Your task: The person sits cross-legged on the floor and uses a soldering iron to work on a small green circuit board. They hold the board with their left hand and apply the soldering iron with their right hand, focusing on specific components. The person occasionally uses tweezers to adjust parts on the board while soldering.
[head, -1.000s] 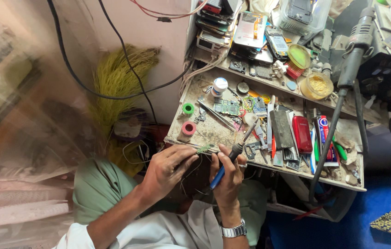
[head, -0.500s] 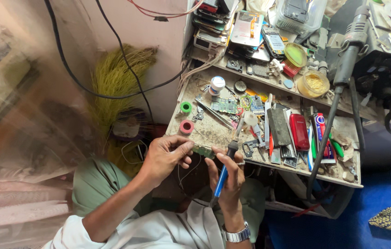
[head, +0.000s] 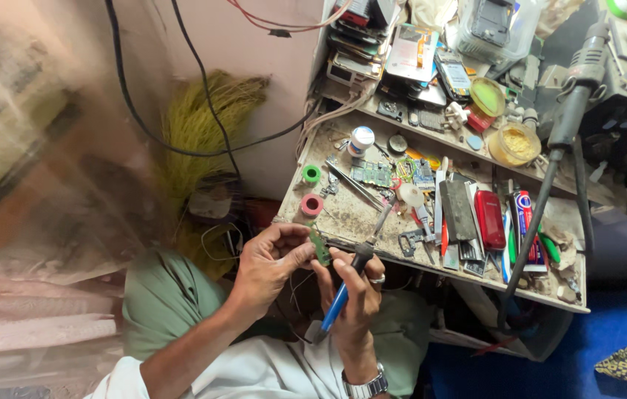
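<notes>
My left hand [head: 273, 260] pinches a small green circuit board [head: 320, 247] at the near edge of the cluttered workbench [head: 343, 214]. My right hand [head: 354, 292] grips a soldering iron [head: 350, 277] by its blue handle, and its metal tip slants up over the bench. A ring sits on one right finger and a metal watch [head: 365, 386] on that wrist. Both hands meet close together at the board. A thin wire hangs below the left fingers.
On the bench lie a green tape roll [head: 311, 174], a pink tape roll [head: 311, 205], tweezers [head: 354, 185], circuit boards [head: 372, 174], a red phone [head: 489, 219] and several tools. Phones are stacked on the upper shelf [head: 432, 66]. A hot-air handle [head: 578, 81] hangs at right. Black cables cross the wall.
Both hands have drawn slightly nearer to me and closer together. The soldering iron has turned more upright, its tip now over the bench edge. The camera has shifted a little.
</notes>
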Tool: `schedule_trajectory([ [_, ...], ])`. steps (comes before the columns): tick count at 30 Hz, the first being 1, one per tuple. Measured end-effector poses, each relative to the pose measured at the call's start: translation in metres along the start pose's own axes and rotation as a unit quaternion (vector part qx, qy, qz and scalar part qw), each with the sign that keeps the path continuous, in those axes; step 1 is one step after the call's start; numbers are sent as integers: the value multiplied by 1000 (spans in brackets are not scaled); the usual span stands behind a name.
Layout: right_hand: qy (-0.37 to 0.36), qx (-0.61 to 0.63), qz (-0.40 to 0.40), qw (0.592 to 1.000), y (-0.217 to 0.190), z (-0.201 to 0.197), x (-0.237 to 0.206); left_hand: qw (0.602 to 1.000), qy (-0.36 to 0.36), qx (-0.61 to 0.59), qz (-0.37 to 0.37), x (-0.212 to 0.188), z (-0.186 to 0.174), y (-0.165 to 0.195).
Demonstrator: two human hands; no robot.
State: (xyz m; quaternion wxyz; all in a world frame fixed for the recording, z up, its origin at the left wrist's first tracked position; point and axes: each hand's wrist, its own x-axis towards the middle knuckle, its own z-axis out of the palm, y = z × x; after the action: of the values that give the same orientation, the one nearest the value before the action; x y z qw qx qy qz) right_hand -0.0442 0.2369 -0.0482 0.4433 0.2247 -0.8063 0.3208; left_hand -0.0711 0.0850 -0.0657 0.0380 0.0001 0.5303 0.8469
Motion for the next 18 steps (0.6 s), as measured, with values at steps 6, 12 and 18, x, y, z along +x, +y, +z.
schedule_trajectory([
  [6, -10, 15, -15, 1000, -9, 6, 1, 999, -17, -29, -30, 2, -12, 11],
  [12, -11, 35, -5, 999, -6, 6, 1, 997, 19, 65, -28, 11, -28, 34],
  [18, -7, 8, -8, 1000, 5, 1, 0, 981, 21, 189, -27, 23, -39, 56],
])
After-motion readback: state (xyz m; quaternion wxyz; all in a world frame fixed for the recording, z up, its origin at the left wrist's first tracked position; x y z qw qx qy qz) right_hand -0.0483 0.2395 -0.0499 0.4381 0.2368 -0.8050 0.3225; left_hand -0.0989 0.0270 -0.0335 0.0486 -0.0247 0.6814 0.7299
